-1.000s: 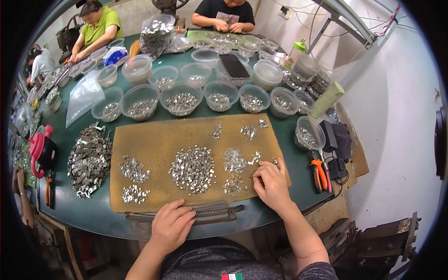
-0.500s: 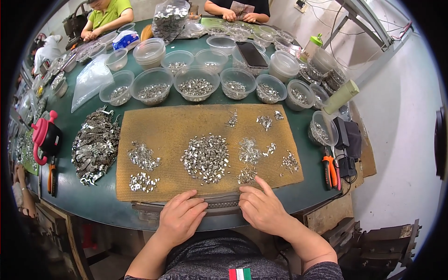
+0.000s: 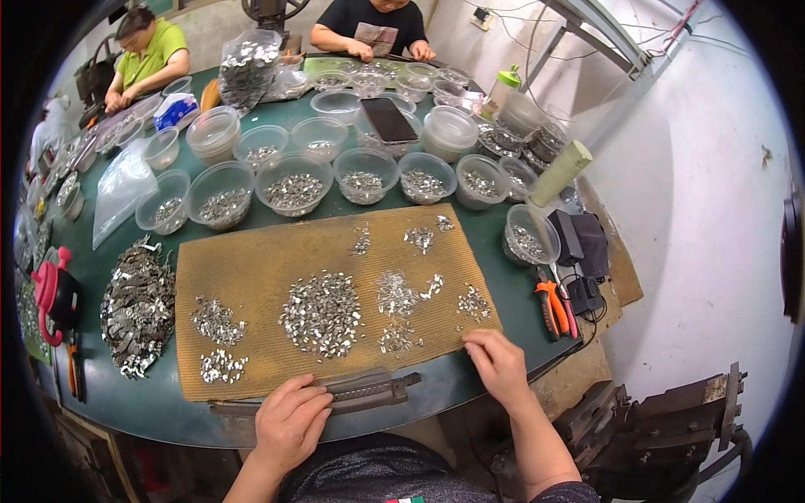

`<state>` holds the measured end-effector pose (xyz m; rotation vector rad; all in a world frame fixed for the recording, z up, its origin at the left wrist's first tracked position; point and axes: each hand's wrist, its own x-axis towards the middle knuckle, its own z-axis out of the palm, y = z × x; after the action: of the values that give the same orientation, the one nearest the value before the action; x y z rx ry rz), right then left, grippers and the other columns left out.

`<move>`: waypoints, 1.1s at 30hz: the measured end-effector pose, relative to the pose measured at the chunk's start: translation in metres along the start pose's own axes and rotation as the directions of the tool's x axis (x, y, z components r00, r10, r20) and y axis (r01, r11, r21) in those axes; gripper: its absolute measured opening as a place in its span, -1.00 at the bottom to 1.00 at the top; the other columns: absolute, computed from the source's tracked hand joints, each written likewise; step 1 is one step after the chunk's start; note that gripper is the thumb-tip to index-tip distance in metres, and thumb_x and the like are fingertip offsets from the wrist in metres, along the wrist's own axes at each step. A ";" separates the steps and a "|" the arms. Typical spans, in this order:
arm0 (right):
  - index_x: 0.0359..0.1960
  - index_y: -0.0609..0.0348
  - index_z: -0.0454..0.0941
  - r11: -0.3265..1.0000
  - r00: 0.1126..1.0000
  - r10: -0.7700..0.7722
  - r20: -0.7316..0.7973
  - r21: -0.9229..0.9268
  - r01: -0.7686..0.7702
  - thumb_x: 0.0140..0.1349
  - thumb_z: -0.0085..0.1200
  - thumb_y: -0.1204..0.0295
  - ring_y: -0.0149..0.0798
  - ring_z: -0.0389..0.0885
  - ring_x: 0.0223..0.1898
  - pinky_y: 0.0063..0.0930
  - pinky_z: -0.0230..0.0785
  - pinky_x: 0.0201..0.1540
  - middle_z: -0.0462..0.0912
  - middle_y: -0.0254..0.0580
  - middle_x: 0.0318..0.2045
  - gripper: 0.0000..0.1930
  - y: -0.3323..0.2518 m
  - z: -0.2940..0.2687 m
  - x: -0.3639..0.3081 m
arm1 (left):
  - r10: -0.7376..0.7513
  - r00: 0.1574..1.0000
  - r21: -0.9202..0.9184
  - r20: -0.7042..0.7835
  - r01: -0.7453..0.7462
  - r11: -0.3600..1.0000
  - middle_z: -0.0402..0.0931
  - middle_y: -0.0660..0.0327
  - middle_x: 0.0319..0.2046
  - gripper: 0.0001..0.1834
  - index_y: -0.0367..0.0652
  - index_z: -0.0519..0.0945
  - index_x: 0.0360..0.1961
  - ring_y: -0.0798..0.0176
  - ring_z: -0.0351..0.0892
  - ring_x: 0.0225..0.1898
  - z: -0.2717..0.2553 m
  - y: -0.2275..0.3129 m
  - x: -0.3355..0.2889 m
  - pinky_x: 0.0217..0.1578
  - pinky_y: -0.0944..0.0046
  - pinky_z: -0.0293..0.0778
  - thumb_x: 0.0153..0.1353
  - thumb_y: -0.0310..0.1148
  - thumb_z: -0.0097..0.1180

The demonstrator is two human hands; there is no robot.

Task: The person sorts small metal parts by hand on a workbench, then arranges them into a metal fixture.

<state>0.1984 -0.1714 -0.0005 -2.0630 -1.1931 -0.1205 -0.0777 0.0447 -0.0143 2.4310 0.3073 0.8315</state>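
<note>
Mat (image 3: 251, 268): metal heaps (image 3: 321, 314), best kept apart, touched lightly.
Right hand (image 3: 496, 365): fingers narrow by mat edge; any hold, cannot tell.
Left hand (image 3: 289, 419): fingers slightly spread at dark strip (image 3: 369, 394).

This looks like a small workshop for handwork on metal parts; heaps of small metal pieces (image 3: 321, 314) lie sorted on a tan mat (image 3: 243, 268), and clear plastic tubs (image 3: 272, 199) of more stand across the green desk (image 3: 516, 293); orange-handled pliers (image 3: 551, 310) lie to the right; a heavy dark machine (image 3: 671, 427) stands at lower right; two co-workers, one in a green top (image 3: 155, 54), one in a black top (image 3: 369, 33), bend over work at the far side.
</note>
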 end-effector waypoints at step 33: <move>-0.31 0.15 0.67 0.963 0.991 0.043 -0.129 -0.259 -0.075 0.17 0.34 0.53 -0.13 0.71 -0.44 -0.31 0.55 -0.40 0.66 -0.25 -0.38 -0.90 0.028 0.009 0.012 | 0.431 0.828 -0.132 0.359 -0.412 0.901 0.61 0.24 -0.32 -0.83 -0.09 0.73 -0.16 0.08 0.62 -0.18 0.126 0.033 0.188 -0.17 0.12 0.59 0.22 -0.37 0.32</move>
<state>0.2248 -0.1657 -0.0171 -2.2821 -1.0867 -0.3901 0.1487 0.0342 0.0144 2.5811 -0.4131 0.5031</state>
